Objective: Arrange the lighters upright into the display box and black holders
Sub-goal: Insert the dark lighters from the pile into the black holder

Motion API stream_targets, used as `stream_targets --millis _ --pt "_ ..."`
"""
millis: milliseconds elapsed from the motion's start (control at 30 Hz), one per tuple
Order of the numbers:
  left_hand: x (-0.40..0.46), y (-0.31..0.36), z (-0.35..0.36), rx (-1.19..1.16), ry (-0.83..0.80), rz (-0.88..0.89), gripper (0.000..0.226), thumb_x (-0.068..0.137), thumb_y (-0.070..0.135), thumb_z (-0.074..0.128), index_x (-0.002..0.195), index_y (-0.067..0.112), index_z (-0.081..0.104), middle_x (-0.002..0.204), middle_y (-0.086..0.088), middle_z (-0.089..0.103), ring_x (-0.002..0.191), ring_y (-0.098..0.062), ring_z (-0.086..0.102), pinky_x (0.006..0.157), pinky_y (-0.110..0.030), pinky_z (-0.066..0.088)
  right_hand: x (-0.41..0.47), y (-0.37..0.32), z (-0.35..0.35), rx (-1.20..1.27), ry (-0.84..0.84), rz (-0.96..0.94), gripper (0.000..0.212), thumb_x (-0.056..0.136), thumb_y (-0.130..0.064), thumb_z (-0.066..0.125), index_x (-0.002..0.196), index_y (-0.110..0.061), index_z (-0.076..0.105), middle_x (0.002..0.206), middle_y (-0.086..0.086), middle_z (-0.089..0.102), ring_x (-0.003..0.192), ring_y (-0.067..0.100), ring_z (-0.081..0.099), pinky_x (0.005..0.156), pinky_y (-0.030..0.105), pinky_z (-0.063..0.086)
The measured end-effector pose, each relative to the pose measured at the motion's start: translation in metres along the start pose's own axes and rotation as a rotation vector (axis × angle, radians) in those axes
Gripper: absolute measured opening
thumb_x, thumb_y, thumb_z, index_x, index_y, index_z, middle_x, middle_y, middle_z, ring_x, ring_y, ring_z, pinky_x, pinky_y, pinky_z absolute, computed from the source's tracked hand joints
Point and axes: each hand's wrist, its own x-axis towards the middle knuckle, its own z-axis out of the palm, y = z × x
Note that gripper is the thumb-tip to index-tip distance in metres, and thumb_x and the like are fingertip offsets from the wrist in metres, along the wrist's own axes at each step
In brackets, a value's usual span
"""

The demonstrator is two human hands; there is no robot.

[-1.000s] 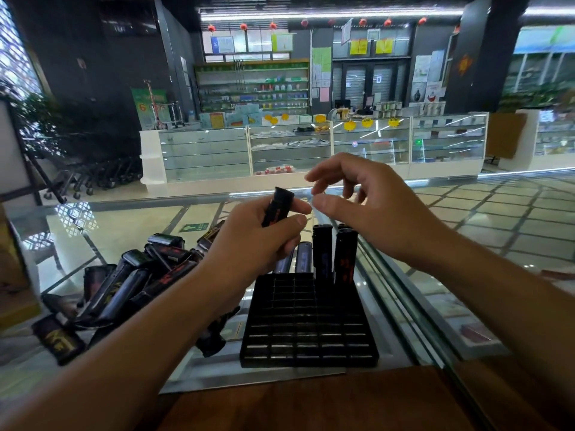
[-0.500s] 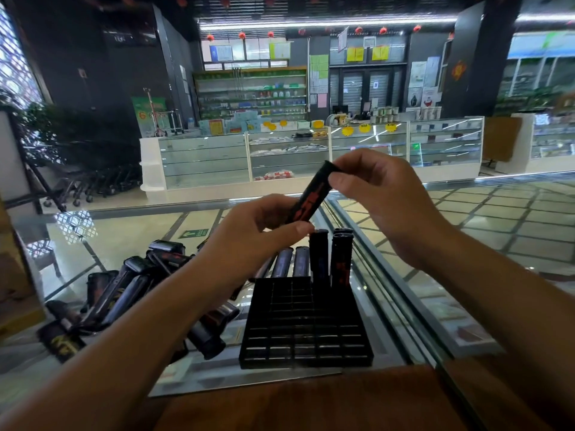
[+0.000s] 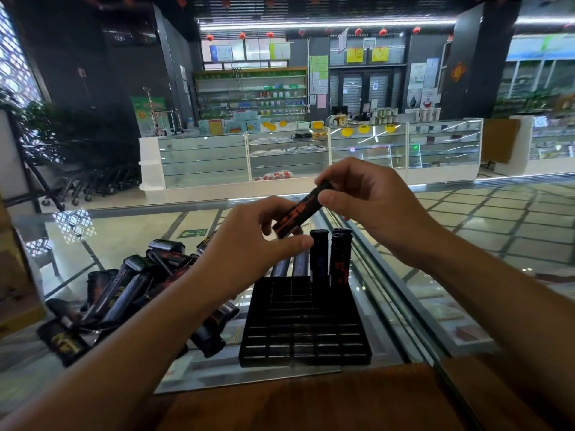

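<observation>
Both hands, left hand (image 3: 249, 244) and right hand (image 3: 367, 206), pinch one black red-printed lighter (image 3: 300, 211) at its ends, tilted, fingers curled, apparently orienting it for the black gridded holder (image 3: 305, 331).

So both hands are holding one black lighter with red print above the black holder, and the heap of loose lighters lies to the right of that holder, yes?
Not quite. The head view shows the heap of loose lighters to the left of the black holder, not the right. The rest stands: the left hand and right hand both hold one black lighter with red print above the holder.
</observation>
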Motion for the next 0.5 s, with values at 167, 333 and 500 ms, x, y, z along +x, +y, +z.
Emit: stream_targets --millis 167,333,500 --pt "0.000 -0.001 0.002 0.016 -0.015 0.087 0.027 0.097 0.044 0.052 0.088 0.031 0.074 0.078 -0.001 0.066 0.067 -0.015 0.056 0.063 -0.029 0.039 0.000 -0.002 0.004 0.037 0.037 -0.019 0.026 0.078 -0.033 0.067 0.094 -0.013 0.067 0.073 -0.013 0.066 0.070 -0.002 0.059 0.066 0.015 0.046" --pt "0.000 0.001 0.001 0.032 -0.084 0.150 0.023 0.100 0.041 0.046 0.098 0.042 0.069 0.083 0.006 0.063 0.082 -0.014 0.051 0.069 -0.018 0.036 0.001 0.001 0.002 -0.003 0.024 -0.069 0.007 0.088 -0.019 0.071 0.095 -0.019 0.068 0.087 -0.004 0.070 0.081 0.014 0.062 0.071 0.027 0.050" --pt "0.006 -0.008 -0.015 0.139 -0.192 -0.027 0.037 0.082 0.055 0.068 0.116 0.050 0.053 0.107 0.034 0.055 0.099 0.001 0.048 0.078 -0.019 0.037 0.002 -0.004 -0.004 0.029 0.124 -0.067 0.018 0.091 -0.001 0.066 0.098 -0.018 0.065 0.084 -0.006 0.071 0.075 0.008 0.064 0.067 0.029 0.054"
